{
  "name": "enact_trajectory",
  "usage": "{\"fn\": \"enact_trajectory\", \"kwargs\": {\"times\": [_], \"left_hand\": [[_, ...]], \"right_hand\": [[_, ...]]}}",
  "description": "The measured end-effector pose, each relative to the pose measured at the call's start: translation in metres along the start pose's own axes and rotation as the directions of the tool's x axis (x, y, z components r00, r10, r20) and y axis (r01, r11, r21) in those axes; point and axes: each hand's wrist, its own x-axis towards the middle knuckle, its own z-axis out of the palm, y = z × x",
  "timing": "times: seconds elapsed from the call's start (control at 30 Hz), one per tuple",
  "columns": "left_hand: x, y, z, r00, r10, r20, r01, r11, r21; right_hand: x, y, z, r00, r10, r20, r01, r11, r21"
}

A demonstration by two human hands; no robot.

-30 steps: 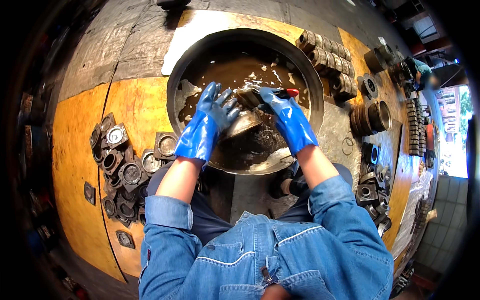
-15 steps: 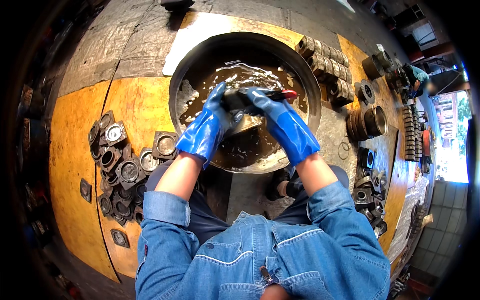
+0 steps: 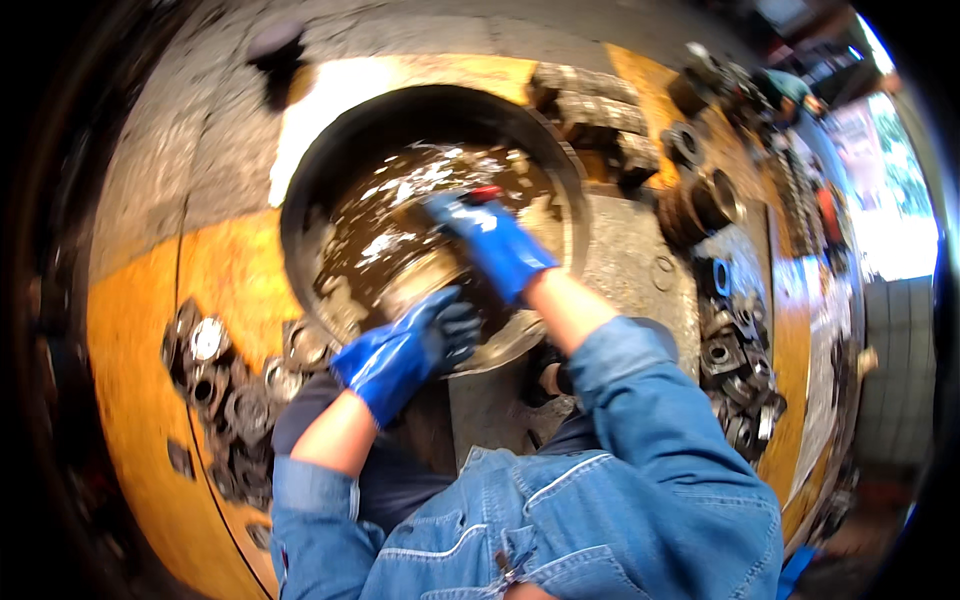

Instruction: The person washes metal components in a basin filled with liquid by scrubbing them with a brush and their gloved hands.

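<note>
A wide dark round basin (image 3: 300,250) of brown, foamy liquid stands in front of me. My right hand (image 3: 485,240), in a blue rubber glove, is closed over the basin around a tool with a red end (image 3: 486,193); the rest of the tool is blurred and mostly hidden, so its kind is unclear. My left hand (image 3: 405,345), gloved alike, is at the near left rim with its fingers loosely bent and apart, and nothing shows in it. Just beyond its thumb is a pale, blurred piece (image 3: 425,278) in the basin; I cannot make out its kind.
Dirty square metal parts with round openings (image 3: 235,400) lie heaped on the left, more metal parts (image 3: 740,370) on the right. Stacked metal blocks (image 3: 590,105) and ring-shaped parts (image 3: 698,205) stand beyond the basin's right side. Another person (image 3: 790,90) is at the far right.
My hands have separated: the left has come down toward the near rim and let go of the dark piece. The right has moved left with the red-ended tool. The whole view has shifted.
</note>
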Motion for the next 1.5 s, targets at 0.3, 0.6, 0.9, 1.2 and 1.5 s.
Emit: {"fn": "enact_trajectory", "kwargs": {"times": [0.3,0.6,0.9,1.2,1.5], "left_hand": [[0.016,0.006,-0.038,0.977,0.133,-0.167,-0.152,0.982,-0.110],[-0.052,0.031,-0.015,0.632,0.765,0.121,-0.115,-0.062,0.991],[-0.013,0.041,-0.037,0.458,0.840,0.292,-0.514,-0.018,0.857],[-0.015,0.056,-0.016,0.419,0.547,0.725,-0.702,-0.312,0.641],[-0.054,0.050,0.049,0.822,0.569,-0.017,-0.167,0.270,0.948]], "right_hand": [[0.049,0.040,0.015,0.999,0.044,-0.007,-0.045,0.978,-0.203],[-0.002,0.131,0.016,0.937,-0.343,-0.068,0.209,0.705,-0.678],[-0.023,0.084,0.013,0.986,0.060,-0.155,-0.088,0.980,-0.179],[-0.027,0.038,-0.049,0.992,-0.081,-0.096,0.091,0.990,0.106],[0.025,0.070,-0.069,0.986,0.086,0.146,-0.105,0.986,0.127]]}}
